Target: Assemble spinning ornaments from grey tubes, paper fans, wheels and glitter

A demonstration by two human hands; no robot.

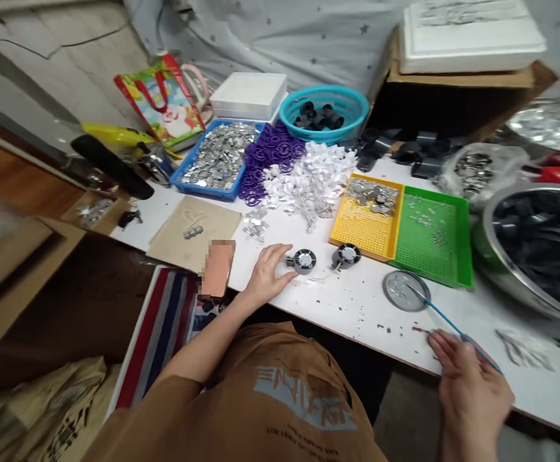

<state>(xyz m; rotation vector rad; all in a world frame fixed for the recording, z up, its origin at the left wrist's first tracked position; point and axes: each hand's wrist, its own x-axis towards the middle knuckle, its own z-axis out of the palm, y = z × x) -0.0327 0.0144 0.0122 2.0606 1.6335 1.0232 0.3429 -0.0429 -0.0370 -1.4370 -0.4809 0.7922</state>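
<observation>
My left hand rests at the table's front edge, thumb and forefinger spread around the near side of a small round black part with a silver, spoked-looking face. The thumb tip is at its rim; whether it presses there I cannot tell. A second such part stands just to the right. Between the fingers of my right hand is a thin blue stick, slanting down to the left. Its far end reaches into a shallow round grey lid holding something clear and shiny.
Behind lie a yellow tray and green tray with small metal pieces, white pieces, purple rings, a blue tray and a turquoise basket. A metal bowl stands right. A phone-like orange slab lies left.
</observation>
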